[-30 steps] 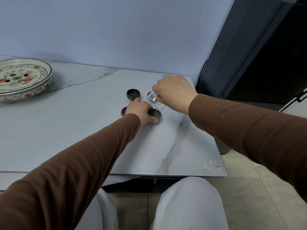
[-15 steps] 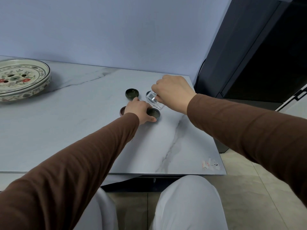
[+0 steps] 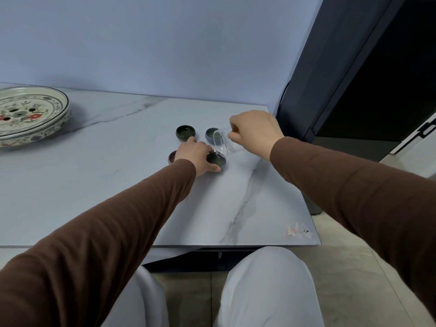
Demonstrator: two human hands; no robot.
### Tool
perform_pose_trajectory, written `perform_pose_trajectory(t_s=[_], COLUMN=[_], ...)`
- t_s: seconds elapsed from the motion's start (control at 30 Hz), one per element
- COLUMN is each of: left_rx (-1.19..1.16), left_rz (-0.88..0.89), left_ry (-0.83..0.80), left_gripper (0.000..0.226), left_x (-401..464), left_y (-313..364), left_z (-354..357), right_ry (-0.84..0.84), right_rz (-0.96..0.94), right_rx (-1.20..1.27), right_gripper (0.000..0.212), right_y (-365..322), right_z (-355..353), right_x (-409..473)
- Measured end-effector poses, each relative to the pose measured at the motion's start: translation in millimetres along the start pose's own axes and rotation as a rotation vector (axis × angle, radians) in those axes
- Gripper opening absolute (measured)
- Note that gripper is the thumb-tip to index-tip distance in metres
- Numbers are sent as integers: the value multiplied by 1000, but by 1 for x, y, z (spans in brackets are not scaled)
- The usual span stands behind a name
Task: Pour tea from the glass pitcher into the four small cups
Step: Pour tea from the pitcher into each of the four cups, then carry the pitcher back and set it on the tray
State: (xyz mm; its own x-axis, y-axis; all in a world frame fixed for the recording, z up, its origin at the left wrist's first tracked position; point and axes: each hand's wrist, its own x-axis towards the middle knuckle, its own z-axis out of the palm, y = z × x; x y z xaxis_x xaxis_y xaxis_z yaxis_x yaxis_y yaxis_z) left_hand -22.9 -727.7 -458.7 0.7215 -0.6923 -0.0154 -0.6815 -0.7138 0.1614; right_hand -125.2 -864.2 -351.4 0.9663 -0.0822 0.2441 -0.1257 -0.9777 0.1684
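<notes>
Glass pitcher (image 3: pixel 221 144) tipped over near cup (image 3: pixel 216 159), patterned tray (image 3: pixel 30 114) far left.

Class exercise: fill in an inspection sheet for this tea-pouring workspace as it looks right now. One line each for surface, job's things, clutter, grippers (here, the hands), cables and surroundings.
Surface: pale marble-look table, grey veins, no spill seen.
Job's things: glass pitcher tipped steeply, spout over the near dark cup; far green cup, grey cup partly behind the pitcher, reddish cup partly hidden by the hand. Tea levels too small to tell.
Clutter: painted ceramic tray at far left; torn sticker near the front right corner.
Grippers: left hand steadies the near dark cup; right hand holds the pitcher.
Cables: nothing seen.
Surroundings: lilac wall, dark cabinet at right, tiled floor.
</notes>
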Motion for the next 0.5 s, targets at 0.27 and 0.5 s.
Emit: perform_pose_trajectory(t_s=[0.27, 0.5], left_rx=[15, -17], left_rz=[29, 54], left_ry=[1, 68], left_gripper=[70, 32], left_x=[-10, -28], left_y=[3, -20], left_z=[-11, -46], right_ry=[-108, 17], right_rz=[490, 617], right_rx=[474, 815], right_gripper=[22, 36], right_y=[37, 31], right_z=[23, 19], right_x=[-13, -9])
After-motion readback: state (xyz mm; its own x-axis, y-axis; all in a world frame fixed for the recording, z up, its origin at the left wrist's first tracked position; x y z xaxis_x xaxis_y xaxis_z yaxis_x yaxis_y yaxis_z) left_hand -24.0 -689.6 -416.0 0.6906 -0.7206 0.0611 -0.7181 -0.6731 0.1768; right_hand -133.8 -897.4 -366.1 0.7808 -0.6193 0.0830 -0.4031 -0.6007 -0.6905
